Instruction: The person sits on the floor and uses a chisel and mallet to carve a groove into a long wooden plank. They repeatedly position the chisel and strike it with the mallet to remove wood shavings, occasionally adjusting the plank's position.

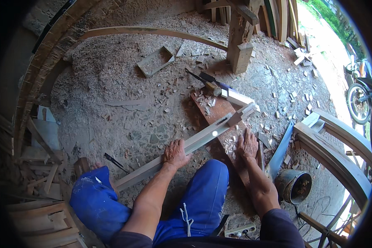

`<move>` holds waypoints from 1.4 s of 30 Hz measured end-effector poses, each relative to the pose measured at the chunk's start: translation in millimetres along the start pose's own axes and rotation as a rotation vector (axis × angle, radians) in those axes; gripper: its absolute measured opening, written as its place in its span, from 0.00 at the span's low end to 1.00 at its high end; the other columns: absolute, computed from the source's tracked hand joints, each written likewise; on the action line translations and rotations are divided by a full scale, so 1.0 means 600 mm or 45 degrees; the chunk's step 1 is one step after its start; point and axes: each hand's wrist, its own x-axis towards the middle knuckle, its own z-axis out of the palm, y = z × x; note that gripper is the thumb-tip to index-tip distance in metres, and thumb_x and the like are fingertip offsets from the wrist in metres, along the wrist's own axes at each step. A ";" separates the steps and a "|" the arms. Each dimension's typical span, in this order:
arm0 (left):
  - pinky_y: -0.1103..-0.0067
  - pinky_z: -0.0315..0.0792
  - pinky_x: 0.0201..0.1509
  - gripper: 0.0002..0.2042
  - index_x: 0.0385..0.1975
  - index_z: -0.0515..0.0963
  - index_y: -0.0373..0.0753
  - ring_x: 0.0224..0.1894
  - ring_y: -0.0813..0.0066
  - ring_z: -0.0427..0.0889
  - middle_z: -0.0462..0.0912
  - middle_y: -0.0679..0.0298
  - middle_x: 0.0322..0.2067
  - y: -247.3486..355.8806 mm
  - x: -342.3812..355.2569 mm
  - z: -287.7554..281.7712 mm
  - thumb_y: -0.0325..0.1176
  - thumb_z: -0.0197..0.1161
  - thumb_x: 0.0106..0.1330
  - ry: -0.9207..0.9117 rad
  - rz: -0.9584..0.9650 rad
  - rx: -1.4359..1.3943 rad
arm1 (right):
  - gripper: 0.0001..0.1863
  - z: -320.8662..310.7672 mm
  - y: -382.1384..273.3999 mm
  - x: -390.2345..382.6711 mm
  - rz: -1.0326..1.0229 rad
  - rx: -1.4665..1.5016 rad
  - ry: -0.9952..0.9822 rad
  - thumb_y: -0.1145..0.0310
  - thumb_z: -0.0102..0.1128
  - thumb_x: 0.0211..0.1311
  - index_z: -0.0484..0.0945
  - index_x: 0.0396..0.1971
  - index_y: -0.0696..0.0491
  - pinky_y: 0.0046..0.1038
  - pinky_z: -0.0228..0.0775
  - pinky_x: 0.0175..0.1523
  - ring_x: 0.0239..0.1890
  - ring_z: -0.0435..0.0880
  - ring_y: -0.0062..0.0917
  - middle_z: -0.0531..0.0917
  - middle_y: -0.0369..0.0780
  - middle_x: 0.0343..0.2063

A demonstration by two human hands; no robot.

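Note:
I sit on the ground in blue trousers. A long pale wooden rail (202,138) with cut slots lies across a reddish board (217,111). My left hand (175,153) rests palm down on the rail near its middle. My right hand (248,144) lies flat, fingers spread, on the board among wood chips just right of the rail. Neither hand holds a tool. A hammer and a chisel (208,82) lie beyond the board's far end, beside a pale wooden block (239,99).
Sawdust and offcuts cover the floor. A wooden post (239,45) stands ahead. Curved timber frames (339,149) lie at right, a metal can (295,186) by my right forearm, a small wooden frame (155,62) farther off, a power strip (239,229) near my lap, stacked wood (41,215) at left.

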 end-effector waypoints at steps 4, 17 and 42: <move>0.58 0.72 0.60 0.30 0.51 0.71 0.40 0.58 0.52 0.76 0.78 0.53 0.51 -0.003 -0.015 0.005 0.50 0.75 0.56 0.034 0.020 -0.017 | 0.34 -0.002 -0.003 -0.017 0.008 0.009 0.009 0.47 0.49 0.73 0.62 0.73 0.48 0.44 0.67 0.58 0.58 0.77 0.43 0.75 0.47 0.60; 0.50 0.54 0.75 0.50 0.73 0.58 0.37 0.74 0.50 0.59 0.58 0.49 0.74 -0.196 -0.193 0.097 0.58 0.73 0.56 1.061 -1.873 -0.709 | 0.34 0.002 -0.001 -0.010 -0.014 0.076 0.057 0.49 0.52 0.71 0.62 0.73 0.48 0.43 0.67 0.58 0.56 0.76 0.41 0.77 0.45 0.55; 0.50 0.65 0.73 0.38 0.67 0.71 0.39 0.70 0.50 0.69 0.72 0.55 0.68 -0.328 -0.171 -0.077 0.43 0.76 0.56 1.702 -0.963 -2.833 | 0.33 0.002 -0.001 -0.013 0.129 0.048 -0.204 0.45 0.46 0.72 0.69 0.68 0.52 0.49 0.49 0.78 0.73 0.64 0.51 0.70 0.52 0.69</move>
